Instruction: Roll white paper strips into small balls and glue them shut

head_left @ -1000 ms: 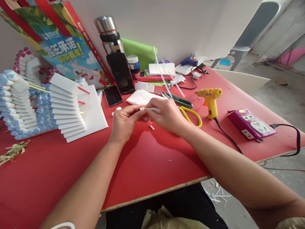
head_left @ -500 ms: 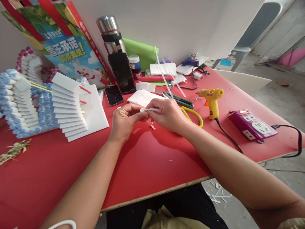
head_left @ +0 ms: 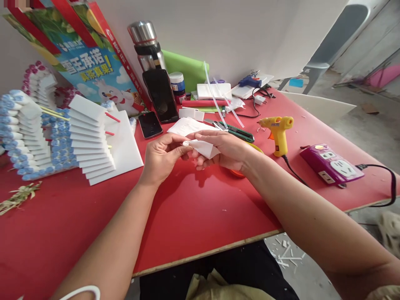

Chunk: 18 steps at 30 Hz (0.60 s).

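A small piece of white paper (head_left: pixel 204 148), rolled into a tight coil at its left end and loose and flared at its right, is between my two hands above the red table. My left hand (head_left: pixel 162 160) is closed, pinching the coiled end between thumb and fingers. Stretched-out fingers of my right hand (head_left: pixel 231 148) lie along and under the loose part, the thumb extended and not closed on it. Just behind the hands is a stack of white paper sheets (head_left: pixel 187 126).
To the left stand fanned white boards (head_left: pixel 90 141) and a blue-and-white rolled-paper structure (head_left: pixel 12 137). A yellow glue gun (head_left: pixel 278 131) and purple power strip (head_left: pixel 331 163) are at right. Behind are a phone (head_left: pixel 160 96), a thermos (head_left: pixel 142 33) and a green cutter (head_left: pixel 240 132).
My right hand has opened from a closed grip and turned, showing the paper's loose flared end. My left hand keeps its pinch in nearly the same place. An orange-red round edge now shows under my right wrist.
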Available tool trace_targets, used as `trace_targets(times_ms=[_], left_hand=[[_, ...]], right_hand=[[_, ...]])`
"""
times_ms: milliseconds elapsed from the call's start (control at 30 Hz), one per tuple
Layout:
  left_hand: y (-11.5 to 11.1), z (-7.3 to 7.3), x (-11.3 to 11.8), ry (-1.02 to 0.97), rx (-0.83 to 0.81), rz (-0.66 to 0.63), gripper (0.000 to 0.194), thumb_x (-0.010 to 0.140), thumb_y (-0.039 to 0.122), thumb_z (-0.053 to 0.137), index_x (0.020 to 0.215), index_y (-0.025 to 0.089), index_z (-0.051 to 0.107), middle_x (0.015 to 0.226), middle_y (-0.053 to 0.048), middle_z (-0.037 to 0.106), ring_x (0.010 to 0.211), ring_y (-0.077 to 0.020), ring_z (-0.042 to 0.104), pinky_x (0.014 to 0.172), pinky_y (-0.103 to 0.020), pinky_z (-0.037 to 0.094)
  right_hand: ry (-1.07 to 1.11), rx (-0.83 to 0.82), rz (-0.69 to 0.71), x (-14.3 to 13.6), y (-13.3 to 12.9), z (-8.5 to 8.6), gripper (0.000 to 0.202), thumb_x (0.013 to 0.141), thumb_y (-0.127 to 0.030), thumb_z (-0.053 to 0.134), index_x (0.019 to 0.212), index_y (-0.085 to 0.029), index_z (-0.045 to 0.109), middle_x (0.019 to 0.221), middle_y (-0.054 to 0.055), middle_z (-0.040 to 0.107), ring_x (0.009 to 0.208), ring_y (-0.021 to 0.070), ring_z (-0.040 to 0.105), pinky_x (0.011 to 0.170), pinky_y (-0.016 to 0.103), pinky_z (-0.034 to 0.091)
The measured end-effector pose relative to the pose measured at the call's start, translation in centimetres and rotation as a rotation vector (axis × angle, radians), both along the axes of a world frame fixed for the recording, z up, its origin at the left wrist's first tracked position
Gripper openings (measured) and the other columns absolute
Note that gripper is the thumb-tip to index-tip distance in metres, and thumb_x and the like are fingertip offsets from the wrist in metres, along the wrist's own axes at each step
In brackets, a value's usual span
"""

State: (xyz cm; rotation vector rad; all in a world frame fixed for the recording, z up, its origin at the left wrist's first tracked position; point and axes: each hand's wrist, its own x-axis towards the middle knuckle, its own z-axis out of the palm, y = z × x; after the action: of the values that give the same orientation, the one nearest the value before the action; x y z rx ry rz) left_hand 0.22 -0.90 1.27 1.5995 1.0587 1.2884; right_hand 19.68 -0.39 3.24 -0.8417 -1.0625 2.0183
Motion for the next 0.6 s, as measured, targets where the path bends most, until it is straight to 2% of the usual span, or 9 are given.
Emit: trace_targets(times_ms=[200,400,500,600], left_hand=[[-0.02,0.03,0.21,-0.02,-0.006,0.009,0.026,0.072,0.039,0.086,0.085,0.018,0.077,0.075,-0.003,0.071,0.057,-0.0131,0.063,0.058,-0.028,0.055],[-0.01,-0.04,0.32,-0.06,-0.02,0.006,0.024,0.07,0.036,0.087,0.083,0.018,0.077,0.079,-0.003,0.072,0.055,-0.0113,0.061,0.057,-0.027,0.056],[0.04,-0.1,0.42,-0.068,-0.042,0.019,0.025,0.07,0.036,0.088,0.082,0.017,0.077,0.08,-0.003,0.072,0.054,-0.0111,0.061,0.058,-0.028,0.056],[0.17,-0.16,0.46,-0.115,-0.081,0.029,0.025,0.068,0.034,0.088,0.079,0.016,0.075,0.078,-0.003,0.072,0.053,-0.0106,0.06,0.058,-0.028,0.056]], right_hand=[[0.024,0.05,0.046,0.19,-0.33,0.24,0.022,0.09,-0.035,0.07,0.098,-0.015,0.071,0.077,0.004,0.067,0.062,0.0122,0.058,0.071,0.036,0.064],[-0.041,0.169,0.079,0.43,-0.15,0.3,0.027,0.082,-0.037,0.078,0.095,-0.014,0.074,0.077,0.003,0.066,0.06,0.0103,0.053,0.069,0.034,0.061],[-0.134,0.323,0.021,0.27,-0.17,0.24,0.027,0.082,-0.038,0.078,0.094,-0.015,0.072,0.077,0.003,0.067,0.062,0.0121,0.057,0.065,0.033,0.058],[-0.345,0.503,-0.118,0.03,-0.4,0.19,0.026,0.082,-0.039,0.076,0.094,-0.017,0.068,0.073,0.002,0.066,0.061,0.0138,0.061,0.06,0.029,0.052]])
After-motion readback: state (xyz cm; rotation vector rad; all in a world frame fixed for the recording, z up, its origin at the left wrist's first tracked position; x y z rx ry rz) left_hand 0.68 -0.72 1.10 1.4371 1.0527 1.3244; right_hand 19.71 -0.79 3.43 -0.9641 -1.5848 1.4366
